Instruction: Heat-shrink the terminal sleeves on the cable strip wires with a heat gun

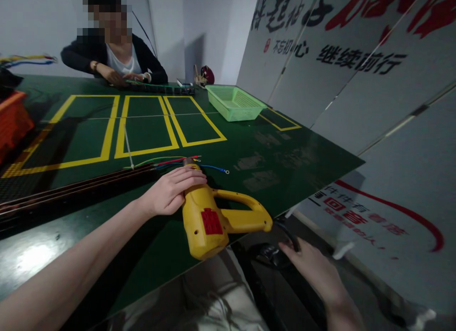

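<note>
A yellow heat gun (203,203) with a red label lies at the near edge of the green table, its loop handle pointing right. Over its barrel, close to the metal nozzle, the fingers of my left hand (174,188) are closed. Beyond the table edge, my right hand (309,262) grips a black power cord (290,233) near the end of the handle. Behind the nozzle lie a blue wire (213,167) with a ring terminal, a red wire (178,160) and a green wire (149,159). They run by the end of a long dark strip (89,188).
A light green basket (245,113) stands at the table's back right. An orange bin (16,122) is at the left edge. Yellow tape rectangles mark the green table (285,160). Across it, a co-worker (124,60) handles wires on a dark strip. A wall with lettering rises right.
</note>
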`<state>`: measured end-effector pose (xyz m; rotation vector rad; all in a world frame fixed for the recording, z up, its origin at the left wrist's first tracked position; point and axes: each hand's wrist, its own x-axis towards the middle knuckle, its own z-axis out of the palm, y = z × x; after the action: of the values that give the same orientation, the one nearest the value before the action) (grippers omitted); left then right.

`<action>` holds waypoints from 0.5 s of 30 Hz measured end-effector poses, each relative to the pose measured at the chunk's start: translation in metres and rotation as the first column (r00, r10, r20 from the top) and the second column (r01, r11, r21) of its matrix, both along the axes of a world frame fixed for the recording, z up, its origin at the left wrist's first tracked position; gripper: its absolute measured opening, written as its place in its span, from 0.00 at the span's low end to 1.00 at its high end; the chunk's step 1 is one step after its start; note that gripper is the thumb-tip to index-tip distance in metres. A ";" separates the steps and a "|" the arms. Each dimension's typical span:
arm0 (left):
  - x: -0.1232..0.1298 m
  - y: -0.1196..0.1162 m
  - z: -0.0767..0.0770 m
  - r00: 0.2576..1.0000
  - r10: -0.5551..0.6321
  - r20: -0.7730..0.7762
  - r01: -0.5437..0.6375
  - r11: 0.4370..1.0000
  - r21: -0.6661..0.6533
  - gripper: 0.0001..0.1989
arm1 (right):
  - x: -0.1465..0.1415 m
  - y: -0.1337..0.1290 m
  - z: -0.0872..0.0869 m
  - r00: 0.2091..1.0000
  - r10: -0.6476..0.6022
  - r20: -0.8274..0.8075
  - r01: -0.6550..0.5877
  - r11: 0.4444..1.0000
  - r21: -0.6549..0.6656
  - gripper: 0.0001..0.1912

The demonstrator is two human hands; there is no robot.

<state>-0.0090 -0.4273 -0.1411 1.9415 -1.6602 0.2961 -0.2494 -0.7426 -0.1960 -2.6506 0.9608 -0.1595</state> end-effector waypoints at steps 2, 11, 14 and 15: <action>0.001 -0.001 -0.004 1.000 0.011 -0.018 -0.012 1.000 -0.025 0.23 | -0.011 -0.004 0.006 0.997 0.016 -0.078 -0.010 0.996 0.086 0.19; -0.002 0.006 -0.003 0.993 0.098 -0.069 -0.103 0.993 -0.061 0.21 | 0.012 -0.022 0.075 0.991 0.073 -0.113 -0.007 0.863 0.504 0.28; -0.004 0.006 0.002 0.987 0.141 -0.083 -0.142 0.990 -0.014 0.22 | 0.024 -0.018 0.063 0.995 0.087 -0.046 -0.039 0.780 0.625 0.30; -0.005 0.005 0.002 0.986 0.146 -0.083 -0.148 0.989 -0.016 0.21 | 0.025 -0.016 0.053 0.996 0.087 -0.007 -0.062 0.758 0.649 0.29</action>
<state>-0.0140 -0.4221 -0.1388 2.0362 -1.4588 0.2861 -0.2242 -0.7587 -0.1427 -2.0354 0.7380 0.2132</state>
